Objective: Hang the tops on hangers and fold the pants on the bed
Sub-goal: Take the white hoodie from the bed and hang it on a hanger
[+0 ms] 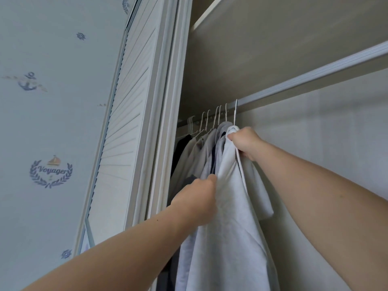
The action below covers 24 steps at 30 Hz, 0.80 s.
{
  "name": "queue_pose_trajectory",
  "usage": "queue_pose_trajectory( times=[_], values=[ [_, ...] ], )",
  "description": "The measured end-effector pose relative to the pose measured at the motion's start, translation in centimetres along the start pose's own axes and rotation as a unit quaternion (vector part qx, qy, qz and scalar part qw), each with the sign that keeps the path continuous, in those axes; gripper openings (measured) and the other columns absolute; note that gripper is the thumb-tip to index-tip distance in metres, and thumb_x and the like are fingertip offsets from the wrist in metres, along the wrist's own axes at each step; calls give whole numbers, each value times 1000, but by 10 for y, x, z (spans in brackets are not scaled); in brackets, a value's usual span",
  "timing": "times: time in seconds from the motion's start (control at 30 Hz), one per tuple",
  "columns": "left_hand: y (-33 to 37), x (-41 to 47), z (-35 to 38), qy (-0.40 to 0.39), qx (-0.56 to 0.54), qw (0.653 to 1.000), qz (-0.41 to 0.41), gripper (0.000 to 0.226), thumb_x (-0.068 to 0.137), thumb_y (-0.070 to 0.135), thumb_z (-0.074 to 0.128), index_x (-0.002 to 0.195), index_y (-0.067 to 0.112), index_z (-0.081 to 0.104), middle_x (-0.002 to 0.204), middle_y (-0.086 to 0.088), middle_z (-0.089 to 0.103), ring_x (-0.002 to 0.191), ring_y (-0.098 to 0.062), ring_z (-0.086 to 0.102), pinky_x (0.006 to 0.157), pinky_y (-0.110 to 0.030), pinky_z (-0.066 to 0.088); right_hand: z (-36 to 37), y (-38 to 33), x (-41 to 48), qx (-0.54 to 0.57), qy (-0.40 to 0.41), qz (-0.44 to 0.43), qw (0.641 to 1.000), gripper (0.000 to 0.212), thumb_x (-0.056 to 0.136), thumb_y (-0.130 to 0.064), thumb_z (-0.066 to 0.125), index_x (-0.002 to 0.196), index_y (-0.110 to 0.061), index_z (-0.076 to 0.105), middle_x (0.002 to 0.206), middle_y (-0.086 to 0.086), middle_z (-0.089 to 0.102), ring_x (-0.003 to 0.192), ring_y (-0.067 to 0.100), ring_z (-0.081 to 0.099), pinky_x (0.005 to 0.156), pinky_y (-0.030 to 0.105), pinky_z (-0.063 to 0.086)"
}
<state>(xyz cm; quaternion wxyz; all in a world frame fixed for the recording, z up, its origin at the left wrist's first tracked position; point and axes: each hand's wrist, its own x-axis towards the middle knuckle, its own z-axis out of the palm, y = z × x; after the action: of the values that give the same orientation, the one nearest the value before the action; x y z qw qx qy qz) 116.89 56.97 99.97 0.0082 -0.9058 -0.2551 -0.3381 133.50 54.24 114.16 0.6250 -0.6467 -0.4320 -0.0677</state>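
White louvred wardrobe door [130, 114]. Left of the door: pale blue wallpaper [52, 122] with anchor, ship's-wheel and "Voyager" motifs. Right of the door: beige wardrobe interior [294, 49], crossed by a metal rail [315, 74].

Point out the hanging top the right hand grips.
The white shirt, rightmost on the rail; the right hand grips it at the collar.

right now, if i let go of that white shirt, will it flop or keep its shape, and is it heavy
Probably floppy: the white shirt hangs in soft folds below where the right hand grips its collar. Likely light, since a thin wire hanger seems to carry it. It may slide easily along the rail.
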Motion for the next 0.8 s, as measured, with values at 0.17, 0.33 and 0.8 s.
queue_pose_trajectory(
  times=[0.17, 0.33, 0.8],
  values=[
    [-15, -1, 20, -24, 14, 999, -40, 37, 96, 6, 48, 129, 17, 38, 102, -9, 56, 77, -26, 58, 63, -40, 52, 19, 24, 7, -31, 22, -65, 997, 16, 95, -16, 59, 106, -4, 62, 92, 11, 59, 85, 27, 58, 71, 29, 40],
    [-15, -29, 22, -53, 15, 997, -46, 46, 94, 8, 50, 136, 21, 35, 103, -6, 56, 80, -26, 58, 61, -38, 47, 22, 35, -13, -89, 47, -98, 990, 35, 98, -36, 56, 72, -14, 51, 80, 8, 58, 89, 29, 60, 69, 30, 40],
    [-95, -250, -112, 79, 189, 977, 48, 55, 95, 56, 42, 140, 26, 50, 155, 2, 43, 144, -29, 36, 111, -46, 39, 70, -13, -252, -205, -10, -370, 906, 69, 98, -60, 26, 159, -34, 10, 168, -3, 1, 155, 24, -2, 120, 53, 7]
  ],
)
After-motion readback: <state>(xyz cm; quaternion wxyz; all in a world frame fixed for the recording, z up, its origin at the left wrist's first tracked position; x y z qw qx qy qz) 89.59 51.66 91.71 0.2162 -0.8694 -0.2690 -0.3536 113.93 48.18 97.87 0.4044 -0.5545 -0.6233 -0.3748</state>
